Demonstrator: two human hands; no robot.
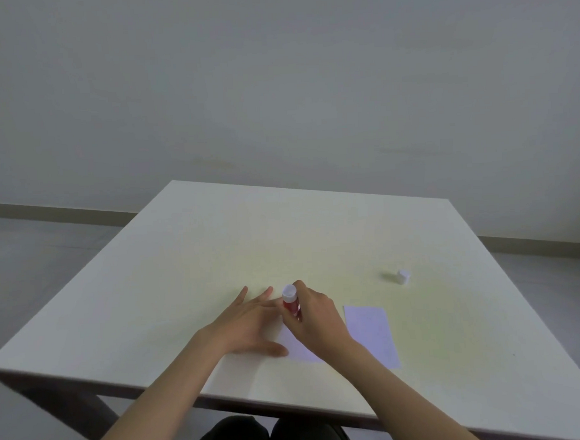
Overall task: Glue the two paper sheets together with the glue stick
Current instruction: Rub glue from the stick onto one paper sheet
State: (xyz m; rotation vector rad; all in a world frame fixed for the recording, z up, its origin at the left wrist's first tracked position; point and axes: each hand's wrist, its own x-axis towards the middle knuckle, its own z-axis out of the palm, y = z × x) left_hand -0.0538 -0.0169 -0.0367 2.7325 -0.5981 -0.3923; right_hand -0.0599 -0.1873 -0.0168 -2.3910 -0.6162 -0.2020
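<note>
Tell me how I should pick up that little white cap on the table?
Pinch the white cap by its round sides, coming straight down from above. It looks short and stands alone on the table, clear of the paper sheet, so fingers probably fit around it.

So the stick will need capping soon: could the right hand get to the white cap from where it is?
Probably yes. The cap stands alone on bare table beyond the second sheet, nothing between, but the right hand holds the glue stick.

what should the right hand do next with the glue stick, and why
Probably stroke the glue stick across the near sheet: the right hand grips it upside down there, the left hand pins the paper, the cap is off.
</note>
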